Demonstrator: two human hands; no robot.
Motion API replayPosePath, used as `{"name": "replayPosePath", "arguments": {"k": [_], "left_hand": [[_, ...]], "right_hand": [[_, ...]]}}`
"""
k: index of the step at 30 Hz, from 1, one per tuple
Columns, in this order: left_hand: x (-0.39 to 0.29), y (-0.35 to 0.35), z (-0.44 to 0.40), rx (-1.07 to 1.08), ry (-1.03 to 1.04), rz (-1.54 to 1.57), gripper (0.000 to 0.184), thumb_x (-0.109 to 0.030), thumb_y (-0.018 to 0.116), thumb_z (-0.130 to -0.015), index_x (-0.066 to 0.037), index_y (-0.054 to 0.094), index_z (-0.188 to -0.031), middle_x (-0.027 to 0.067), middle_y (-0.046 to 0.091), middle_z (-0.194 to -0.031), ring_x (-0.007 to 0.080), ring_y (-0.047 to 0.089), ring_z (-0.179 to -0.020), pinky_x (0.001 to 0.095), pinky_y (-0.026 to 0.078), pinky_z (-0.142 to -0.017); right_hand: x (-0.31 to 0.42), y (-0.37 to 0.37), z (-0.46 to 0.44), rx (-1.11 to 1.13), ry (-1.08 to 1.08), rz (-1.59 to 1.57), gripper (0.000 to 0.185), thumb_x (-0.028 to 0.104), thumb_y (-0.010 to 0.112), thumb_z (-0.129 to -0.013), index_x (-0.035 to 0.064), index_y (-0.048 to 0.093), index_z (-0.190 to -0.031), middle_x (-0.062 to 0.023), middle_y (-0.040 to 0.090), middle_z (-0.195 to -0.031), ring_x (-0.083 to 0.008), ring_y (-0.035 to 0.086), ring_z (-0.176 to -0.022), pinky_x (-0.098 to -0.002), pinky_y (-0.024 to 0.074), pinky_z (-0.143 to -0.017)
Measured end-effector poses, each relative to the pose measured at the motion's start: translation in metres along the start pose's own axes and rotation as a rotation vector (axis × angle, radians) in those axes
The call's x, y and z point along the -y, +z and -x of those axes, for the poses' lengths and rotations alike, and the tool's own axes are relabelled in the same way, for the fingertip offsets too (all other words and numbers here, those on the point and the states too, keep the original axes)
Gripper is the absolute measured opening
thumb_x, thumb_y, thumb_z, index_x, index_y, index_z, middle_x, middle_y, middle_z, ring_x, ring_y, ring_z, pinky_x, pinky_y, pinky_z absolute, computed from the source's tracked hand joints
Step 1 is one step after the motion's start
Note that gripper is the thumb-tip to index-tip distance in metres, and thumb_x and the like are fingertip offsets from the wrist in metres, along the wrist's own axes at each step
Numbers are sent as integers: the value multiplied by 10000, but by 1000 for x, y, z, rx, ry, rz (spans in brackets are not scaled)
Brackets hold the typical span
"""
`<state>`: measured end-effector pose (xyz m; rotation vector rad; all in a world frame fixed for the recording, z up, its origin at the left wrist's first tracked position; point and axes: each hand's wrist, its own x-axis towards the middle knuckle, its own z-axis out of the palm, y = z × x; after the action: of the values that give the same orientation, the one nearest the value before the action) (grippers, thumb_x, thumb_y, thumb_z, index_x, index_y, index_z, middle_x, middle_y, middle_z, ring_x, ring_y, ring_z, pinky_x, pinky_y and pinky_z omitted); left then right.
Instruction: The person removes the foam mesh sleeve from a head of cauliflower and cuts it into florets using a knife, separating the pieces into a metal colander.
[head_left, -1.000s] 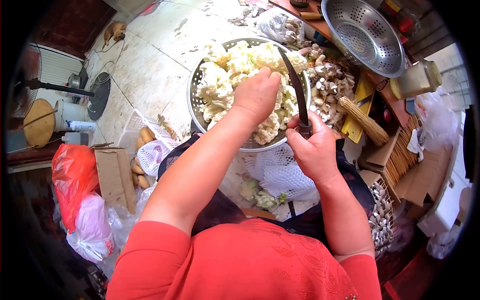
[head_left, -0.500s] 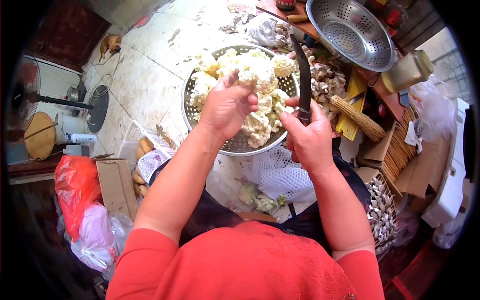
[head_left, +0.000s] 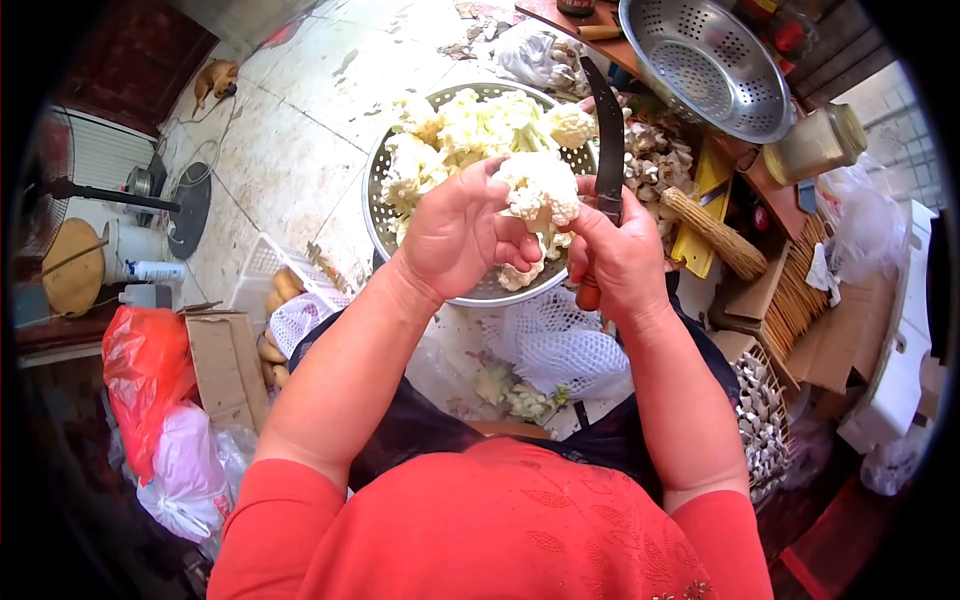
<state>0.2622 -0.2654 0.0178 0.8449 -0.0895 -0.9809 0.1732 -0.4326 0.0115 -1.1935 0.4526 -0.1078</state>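
My left hand [head_left: 462,232] is closed round the left side of a cauliflower piece [head_left: 540,188], held up over the near part of the metal colander [head_left: 375,200]. My right hand [head_left: 622,250] grips a knife [head_left: 607,130] by its reddish handle, the dark curved blade pointing up and away. The right thumb lies close to the lower right edge of the cauliflower piece; whether it touches is hard to tell. More cauliflower [head_left: 470,125] lies in the colander.
Another colander [head_left: 705,75] and a glass jar [head_left: 815,143] stand at the upper right. Mushrooms [head_left: 655,160] and a corn-like bundle [head_left: 715,232] lie beside the right hand. White netting [head_left: 565,350] lies below, a potato basket [head_left: 265,270] left. A small dog [head_left: 215,82] rests on the floor.
My left hand has come back from the colander and now holds a cauliflower piece beside the right hand. The knife has stayed in my right hand, its handle now more visible.
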Motion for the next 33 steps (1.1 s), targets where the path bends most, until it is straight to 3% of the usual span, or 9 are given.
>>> {"name": "replayPosePath", "arguments": {"k": [2, 3, 6, 12, 15, 19, 20, 28, 33], "left_hand": [[-1, 3, 0, -84, -77, -21, 404, -369, 559, -930, -62, 582, -1192, 89, 683, -979, 161, 627, -631, 291, 524, -603], [1, 4, -2, -86, -78, -20, 404, -369, 559, -930, -62, 582, -1192, 89, 683, -979, 161, 627, -631, 291, 524, -603], [4, 6, -5, -209, 6, 169, 303, -343, 546, -950, -75, 612, -1077, -20, 644, -709, 121, 601, -559, 238, 463, -495], [-21, -20, -8, -279, 126, 347, 283, -313, 565, -926, -61, 619, -1044, 17, 647, -769, 141, 574, -601, 275, 481, -571], [-29, -33, -6, -263, 166, 385, 285, -299, 583, -914, -45, 610, -1039, 50, 658, -845, 161, 567, -633, 285, 495, -591], [-33, -34, -6, -285, 198, 413, 274, -276, 600, -908, -32, 594, -1033, 63, 648, -829, 173, 594, -657, 295, 525, -613], [-32, -36, -7, -292, 214, 397, 262, -259, 612, -902, -35, 590, -1035, 67, 649, -834, 173, 601, -660, 293, 530, -615], [-27, -29, -6, -331, 223, 298, 249, -181, 644, -872, -50, 571, -1071, 74, 658, -854, 179, 630, -674, 292, 547, -631], [-20, -24, -4, -330, 192, 253, 210, -150, 659, -828, -79, 575, -1007, 68, 628, -901, 205, 623, -708, 345, 538, -649]], "right_hand": [[6, 2, 3, 26, 83, 53, 320, 174, 702, -890, 2, 553, -1115, 1, 570, -658, -64, 472, -446, -230, 379, -400], [6, 3, 4, 27, 85, 52, 320, 174, 702, -890, 2, 553, -1115, 1, 570, -658, -64, 472, -446, -230, 379, -400], [6, 6, 5, -7, 80, 35, 281, 166, 697, -893, 18, 571, -1097, 11, 564, -659, -58, 467, -448, -226, 365, -402], [-9, -6, 18, 104, -36, 375, 200, 132, 690, -891, 25, 611, -1041, 44, 590, -734, -26, 498, -659, -217, 414, -587], [-17, -5, 28, 185, -111, 491, 164, 103, 691, -876, 27, 623, -1004, 31, 588, -719, -24, 513, -650, -222, 423, -572], [-20, -6, 31, 259, -231, 738, 189, 119, 706, -846, 47, 630, -1003, -51, 600, -698, -101, 546, -599, -268, 465, -589], [-19, -6, 31, 252, -223, 763, 199, 130, 710, -834, 58, 634, -1003, -92, 621, -719, -171, 585, -605, -299, 488, -611], [-16, -2, 28, 231, -246, 820, 202, 119, 701, -830, 45, 633, -1006, -136, 669, -786, -243, 672, -696, -332, 521, -664], [-18, 0, 28, 207, -264, 843, 192, 116, 695, -832, 44, 632, -999, -156, 681, -820, -277, 691, -739, -353, 531, -683]]}}
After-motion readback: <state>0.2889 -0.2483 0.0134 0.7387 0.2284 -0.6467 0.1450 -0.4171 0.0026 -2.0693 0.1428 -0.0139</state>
